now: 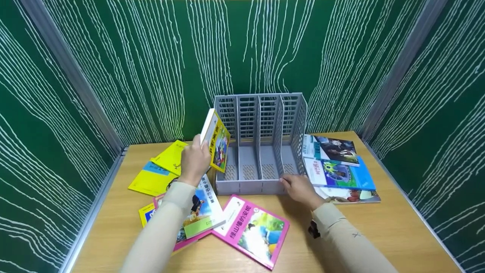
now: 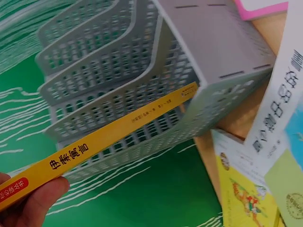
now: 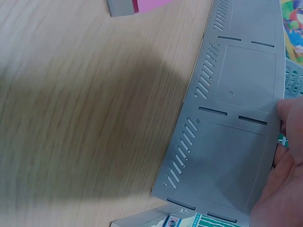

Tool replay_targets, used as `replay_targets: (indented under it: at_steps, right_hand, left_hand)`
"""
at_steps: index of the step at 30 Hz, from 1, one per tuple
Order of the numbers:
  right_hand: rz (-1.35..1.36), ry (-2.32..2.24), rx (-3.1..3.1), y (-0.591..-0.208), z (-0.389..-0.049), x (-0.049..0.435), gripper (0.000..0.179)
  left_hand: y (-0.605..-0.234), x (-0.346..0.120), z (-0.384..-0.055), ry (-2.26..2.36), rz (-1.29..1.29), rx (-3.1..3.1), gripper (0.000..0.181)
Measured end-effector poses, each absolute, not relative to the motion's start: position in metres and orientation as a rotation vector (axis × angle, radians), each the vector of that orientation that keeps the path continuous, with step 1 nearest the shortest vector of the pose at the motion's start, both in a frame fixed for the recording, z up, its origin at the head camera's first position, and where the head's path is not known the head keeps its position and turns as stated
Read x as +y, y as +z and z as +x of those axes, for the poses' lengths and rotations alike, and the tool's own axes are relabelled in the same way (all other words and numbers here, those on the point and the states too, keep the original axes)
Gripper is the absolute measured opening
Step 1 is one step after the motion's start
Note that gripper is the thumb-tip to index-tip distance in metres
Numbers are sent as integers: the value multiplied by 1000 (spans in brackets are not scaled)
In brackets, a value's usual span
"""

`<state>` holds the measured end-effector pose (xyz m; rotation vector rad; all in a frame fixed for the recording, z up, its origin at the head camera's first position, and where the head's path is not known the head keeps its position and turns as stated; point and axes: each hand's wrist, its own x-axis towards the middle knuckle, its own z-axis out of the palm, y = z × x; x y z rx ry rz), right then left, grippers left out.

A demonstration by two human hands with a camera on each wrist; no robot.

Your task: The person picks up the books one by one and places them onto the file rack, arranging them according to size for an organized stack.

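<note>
My left hand (image 1: 195, 159) grips a yellow book (image 1: 219, 148) by its upper part and holds it upright at the leftmost compartment of a grey file rack (image 1: 248, 187). In the left wrist view the book's yellow spine (image 2: 111, 130) shows, with its lower end just inside the rack's front wall. The thumb lies along the book's side. My right hand (image 1: 301, 190) pinches the top edge of the rack's low front wall (image 3: 244, 75), towards its right end. The rack's compartments stand side by side, divided by perforated walls.
A pink-bordered book (image 1: 257, 231) lies in front of the rack. To the left are overlapping books, among them a white-and-blue one (image 1: 204, 203) and yellow ones (image 1: 146, 182). Several more, including a blue one (image 1: 360, 174), lie against the rack's right side. Green walls enclose the wooden table (image 1: 299, 254).
</note>
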<state>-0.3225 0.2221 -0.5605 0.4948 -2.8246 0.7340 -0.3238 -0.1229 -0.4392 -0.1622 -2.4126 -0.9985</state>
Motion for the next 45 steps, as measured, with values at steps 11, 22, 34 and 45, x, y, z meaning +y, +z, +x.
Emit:
replay_targets:
  at_steps: [11, 22, 34, 45]
  right_hand:
    - [500, 731, -2817, -563, -324, 223, 24]
    - [487, 728, -2804, -567, -324, 222, 25]
    - [455, 746, -2855, -565, -325, 222, 23]
    - [468, 732, -2817, -565, -323, 220, 22]
  left_hand:
    - [-463, -103, -342, -822, -168, -2452, 25]
    - [-470, -91, -357, -687, -129, -2531, 23]
    - [-457, -80, -376, -645, -71, -2684, 24]
    - [-448, -83, -393, -674, 76, -2771, 27]
